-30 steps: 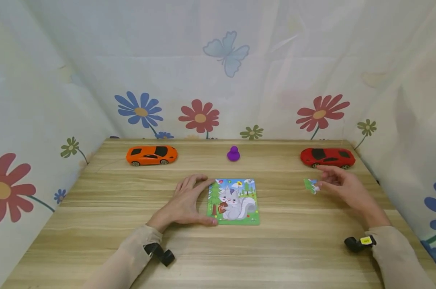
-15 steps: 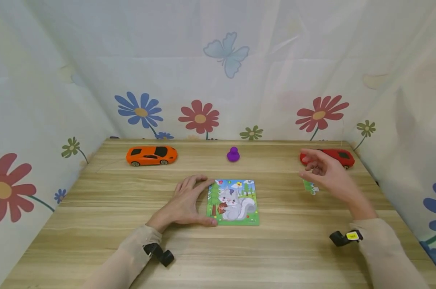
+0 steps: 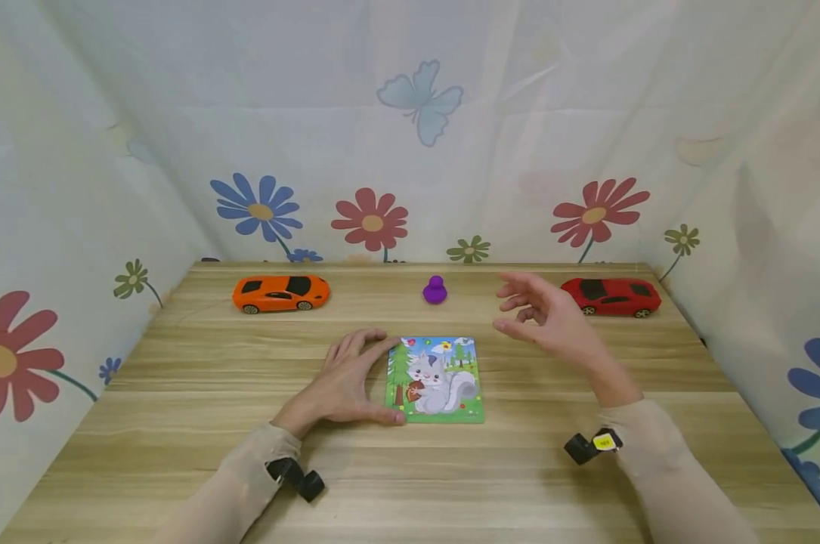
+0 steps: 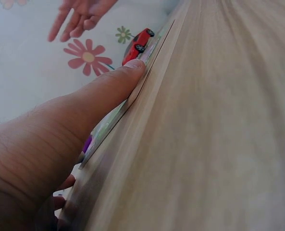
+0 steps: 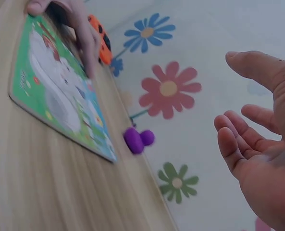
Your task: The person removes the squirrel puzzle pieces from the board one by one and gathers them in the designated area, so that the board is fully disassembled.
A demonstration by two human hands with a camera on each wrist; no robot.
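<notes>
A square picture puzzle (image 3: 444, 385) of a grey squirrel with a nut lies flat on the wooden table (image 3: 410, 483). My left hand (image 3: 348, 378) rests at its left side, the thumb (image 4: 108, 89) straight along the near left corner and the index finger by the far left corner. To the right of the puzzle, my right hand (image 3: 549, 317) is in the air with loosely bent fingers and holds nothing. The right wrist view shows its thumb and fingers apart. A small loose puzzle piece seen earlier is out of sight, around where the right hand and wrist now cover the table.
Along the back stand an orange toy car (image 3: 280, 293), a purple knobbed toy (image 3: 434, 290) and a red toy car (image 3: 614, 297). The red car is just right of my right hand. A flowered curtain (image 3: 416, 166) borders the table's back and sides.
My right hand let go of the small puzzle piece, rose and moved left toward the puzzle. My left hand stayed in place at the puzzle's left side.
</notes>
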